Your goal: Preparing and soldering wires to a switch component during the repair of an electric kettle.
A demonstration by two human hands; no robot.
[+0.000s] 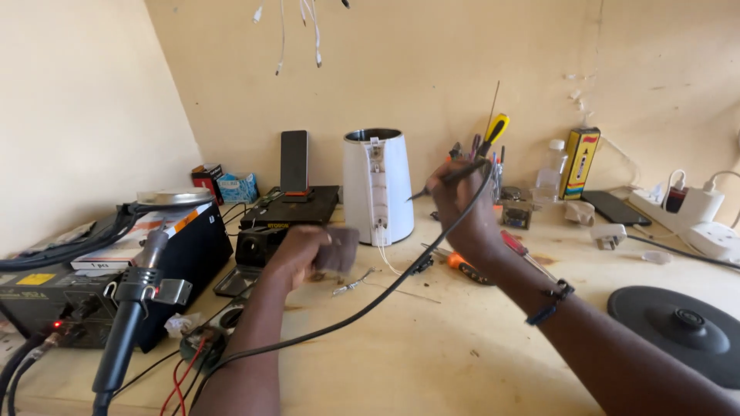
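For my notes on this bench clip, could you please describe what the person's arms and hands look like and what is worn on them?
Both forearms are bare, with no sleeves or gloves. The right hand has a dark bracelet at the wrist; the left hand shows nothing worn.

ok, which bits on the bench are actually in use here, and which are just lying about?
In use: right hand holding soldering iron; left hand gripping brown pad; white kettle.
Lying about: black kettle base, hot-air wand, orange screwdriver, phone.
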